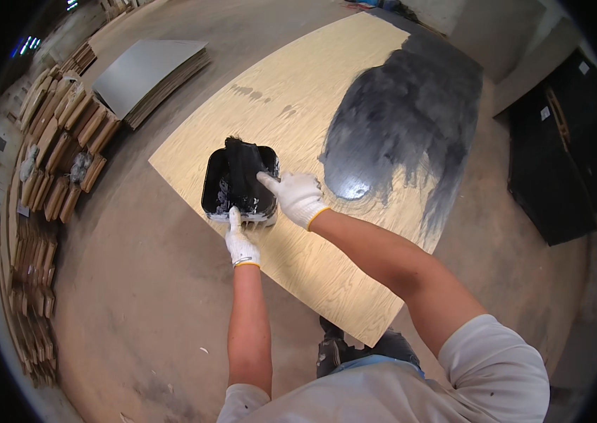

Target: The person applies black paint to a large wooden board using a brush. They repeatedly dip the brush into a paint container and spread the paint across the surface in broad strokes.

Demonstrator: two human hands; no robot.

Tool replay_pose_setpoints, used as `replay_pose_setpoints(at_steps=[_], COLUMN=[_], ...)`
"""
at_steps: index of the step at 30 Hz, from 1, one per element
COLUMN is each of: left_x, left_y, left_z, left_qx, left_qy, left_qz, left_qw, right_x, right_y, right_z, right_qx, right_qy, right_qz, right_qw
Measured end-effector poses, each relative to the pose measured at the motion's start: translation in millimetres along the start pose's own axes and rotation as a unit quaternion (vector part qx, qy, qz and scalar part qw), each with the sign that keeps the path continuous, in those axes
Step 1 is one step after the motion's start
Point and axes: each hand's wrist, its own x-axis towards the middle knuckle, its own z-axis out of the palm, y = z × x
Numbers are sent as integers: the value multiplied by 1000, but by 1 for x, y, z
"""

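Note:
A black paint tub (215, 185) with a white, paint-smeared rim sits on a large pale plywood sheet (291, 106) lying on the floor. My left hand (241, 243), in a white glove, grips the tub's near edge. My right hand (297, 196), also gloved, holds a black, paint-soaked brush or rag (242, 169) that rests inside the tub. A wide patch of wet black paint (407, 113) covers the sheet's far right part.
Stacks of wooden boards (58, 134) line the left side. A pile of grey-faced sheets (149, 74) lies at the upper left. Black painted panels (566, 155) lean at the right. Bare concrete floor (150, 296) surrounds the sheet. My shoe (333, 345) shows below its near corner.

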Motion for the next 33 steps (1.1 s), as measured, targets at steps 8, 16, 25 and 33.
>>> replay_pose_setpoints(at_steps=[8,16,25,33], left_x=[8,23,38,54], left_y=[0,15,13,20], left_z=[-2,-3,1,3], left_qx=[0,29,46,110], left_qy=[-10,5,-27,-33], left_qz=[10,9,33,51], left_qw=[1000,1000,998,992], right_x=[-2,2,-39,-202], right_y=[-5,-14,28,175], right_z=[-13,-31,-16,51], right_qx=[9,100,257,310], right_qy=[-47,-111,-8,-6], right_qz=[40,121,155,306], right_qw=[998,981,954,900])
